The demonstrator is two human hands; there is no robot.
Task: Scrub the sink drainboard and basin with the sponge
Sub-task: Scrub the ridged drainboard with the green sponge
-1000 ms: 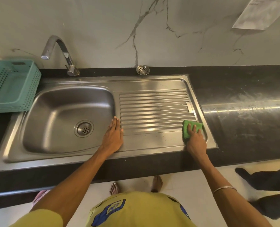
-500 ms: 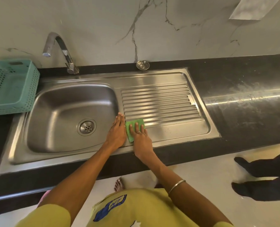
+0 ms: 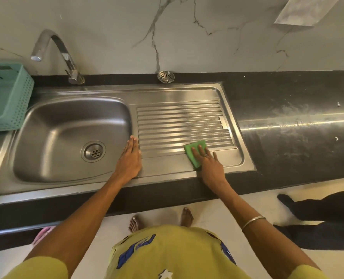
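Note:
A steel sink is set in a black counter, with its basin on the left and a ribbed drainboard on the right. My right hand presses a green sponge flat on the drainboard's near edge, right of its middle. My left hand lies flat, fingers together, on the steel strip between basin and drainboard, holding nothing. The basin drain sits in the bowl's right half.
A curved tap rises behind the basin. A teal plastic basket stands on the counter at far left. A loose strainer lies behind the drainboard. Black counter stretches right. Another person's dark-clad feet stand on the floor at right.
My right hand slid the sponge left along the drainboard's near edge up to my left hand, then back to the right. My left hand stayed put.

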